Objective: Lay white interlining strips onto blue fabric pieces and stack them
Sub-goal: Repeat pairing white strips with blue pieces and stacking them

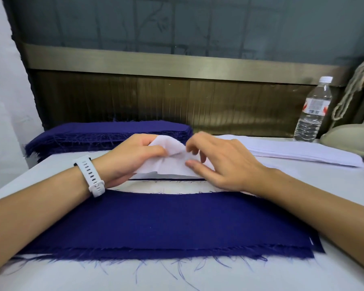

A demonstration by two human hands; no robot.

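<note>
A white interlining strip [168,164] is lifted and bunched at the table's middle, over a thin dark edge of blue fabric. My left hand [132,158] pinches its left end, thumb on top. My right hand [221,162] has its thumb and fingertips on the strip's right part. Close to me lie flat blue fabric pieces [166,223] with frayed edges, one on top of another. A thick stack of blue fabric pieces [105,133] sits at the back left. A pile of white interlining strips [298,152] lies at the back right.
A clear water bottle [313,110] stands at the back right beside a cream rounded object [353,139] and a hanging rope [351,91]. A brown panel [177,97] walls off the table's far side. A white watch [90,175] is on my left wrist.
</note>
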